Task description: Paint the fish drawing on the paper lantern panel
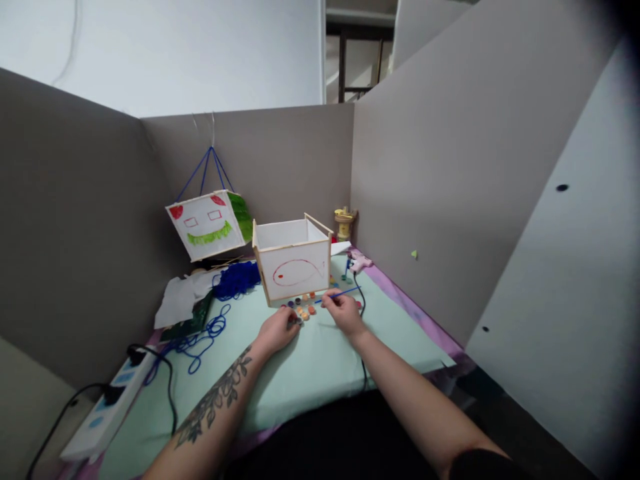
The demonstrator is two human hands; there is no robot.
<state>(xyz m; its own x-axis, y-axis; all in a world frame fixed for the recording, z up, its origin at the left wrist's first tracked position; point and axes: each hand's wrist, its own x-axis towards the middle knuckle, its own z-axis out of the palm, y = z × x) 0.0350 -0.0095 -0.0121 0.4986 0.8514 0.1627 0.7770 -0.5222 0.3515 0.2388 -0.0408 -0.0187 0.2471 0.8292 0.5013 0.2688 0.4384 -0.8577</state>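
Between the fingers of my right hand (342,312) is a thin blue paintbrush (350,290), its tip pointing left over the paints. My left hand (278,329) rests by a cluster of small paint pots (305,312), fingers curled at the nearest ones; what they grip, if anything, is hidden. Just behind both hands stands an open-topped white box (295,263) with wooden stick edges. A red outline of a fish with a red eye is on its front panel.
At the back left a painted lantern (207,227) hangs from blue cords. Blue yarn (235,280) and white scraps (183,300) lie left, above a power strip (110,400). A black cable (363,307) crosses right of my hand. Grey partitions (425,167) enclose the table.
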